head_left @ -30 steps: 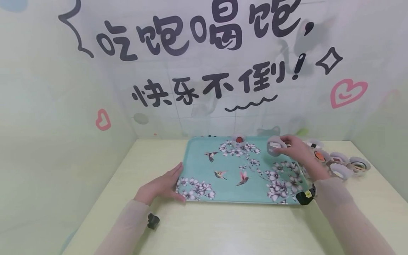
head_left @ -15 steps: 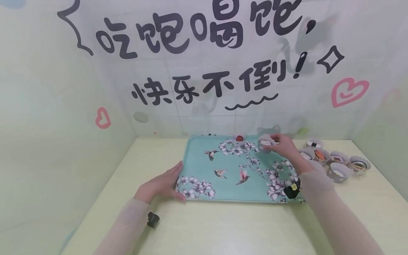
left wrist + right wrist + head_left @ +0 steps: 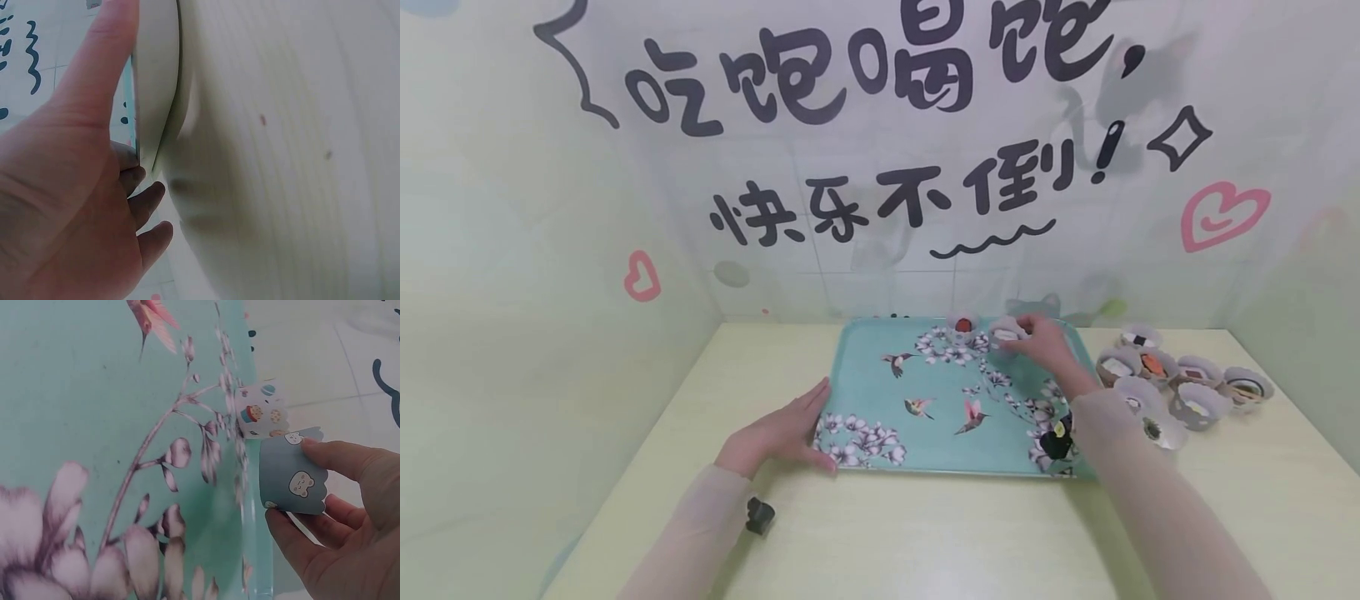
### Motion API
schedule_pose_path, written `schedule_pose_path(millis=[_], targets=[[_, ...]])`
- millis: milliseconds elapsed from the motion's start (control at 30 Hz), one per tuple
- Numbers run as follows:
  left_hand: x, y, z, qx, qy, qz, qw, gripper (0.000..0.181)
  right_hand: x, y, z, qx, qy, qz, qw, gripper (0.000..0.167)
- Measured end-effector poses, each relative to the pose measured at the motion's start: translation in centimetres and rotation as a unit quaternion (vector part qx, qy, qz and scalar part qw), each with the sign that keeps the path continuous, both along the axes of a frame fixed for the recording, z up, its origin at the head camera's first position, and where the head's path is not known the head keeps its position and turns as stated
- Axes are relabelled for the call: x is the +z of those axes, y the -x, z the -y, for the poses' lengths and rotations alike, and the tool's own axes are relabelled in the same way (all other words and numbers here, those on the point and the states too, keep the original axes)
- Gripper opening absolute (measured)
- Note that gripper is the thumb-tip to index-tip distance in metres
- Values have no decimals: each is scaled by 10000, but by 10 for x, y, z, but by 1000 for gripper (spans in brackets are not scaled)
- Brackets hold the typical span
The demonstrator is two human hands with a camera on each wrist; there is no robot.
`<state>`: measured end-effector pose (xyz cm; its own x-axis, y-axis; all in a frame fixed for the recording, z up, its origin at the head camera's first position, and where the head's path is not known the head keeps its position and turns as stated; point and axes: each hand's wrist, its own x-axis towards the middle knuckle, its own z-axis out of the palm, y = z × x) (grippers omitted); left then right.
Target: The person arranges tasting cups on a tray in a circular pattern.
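Cup [image 3: 284, 469], grey-blue bear-printed paper with scalloped rim, has shifted left along the far edge of the rectangular turquoise floral tray [image 3: 865, 358], now near the white cupcake-printed paper cup [image 3: 262, 409]; transfer judged nearly complete. Right hand [image 3: 1047, 340]: grip clamped on it; tray contact unclear. Left hand [image 3: 778, 431]: digits apart, touching tray's near-left corner.

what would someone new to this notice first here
Probably the large black lettering, which stretches across the back wall above everything else. Below it, the turquoise tray with its printed birds and flowers stands out on the pale table. Then the eye would likely go to the right hand, holding a grey cup near the tray's far edge, and the cluster of cups right of the tray.
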<state>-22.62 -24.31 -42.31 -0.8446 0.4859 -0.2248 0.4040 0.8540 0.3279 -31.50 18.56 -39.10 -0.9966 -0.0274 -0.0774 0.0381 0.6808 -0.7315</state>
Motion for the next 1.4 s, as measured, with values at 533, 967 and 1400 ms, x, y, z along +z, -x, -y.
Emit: schedule_pose_path(millis=[533, 967, 1400], targets=[[6, 0, -1, -19, -35, 22, 10000, 135, -21, 13, 22, -775, 344, 216, 9962, 63], [3, 1, -1, -38, -93, 47, 9999, 135, -16, 10, 33, -801, 108, 213, 9965, 71], [2, 1, 0, -50, -58, 97, 9999, 136, -7, 5, 24, -423, 213, 518, 9975, 84]])
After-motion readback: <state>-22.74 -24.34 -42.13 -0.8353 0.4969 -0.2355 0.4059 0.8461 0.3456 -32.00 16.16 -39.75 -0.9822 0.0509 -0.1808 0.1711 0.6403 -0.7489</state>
